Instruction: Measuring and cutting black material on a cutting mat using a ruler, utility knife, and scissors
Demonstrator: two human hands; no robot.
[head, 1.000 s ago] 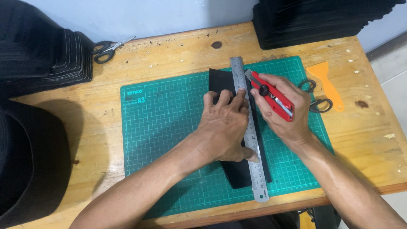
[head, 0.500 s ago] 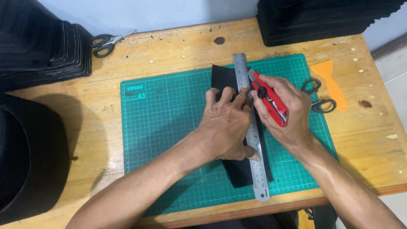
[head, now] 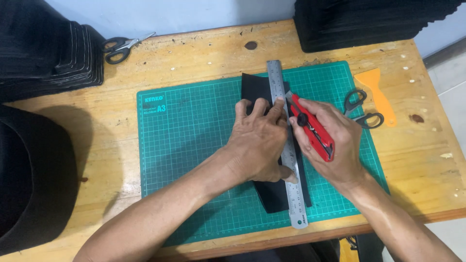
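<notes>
My left hand (head: 259, 145) lay flat with fingers spread, pinning the steel ruler (head: 287, 145) over the black sheet (head: 252, 87) at the middle of the green cutting mat (head: 184, 145) so neither slipped. My right hand (head: 335, 145) gripped the red utility knife (head: 313, 131), blade against the ruler's right edge for a straight line.

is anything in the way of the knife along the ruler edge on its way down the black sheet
Nothing visible. The knife in the right hand sits against the ruler's right edge; the left hand presses the ruler from the other side, and the black sheet edge below looks bare.
</notes>
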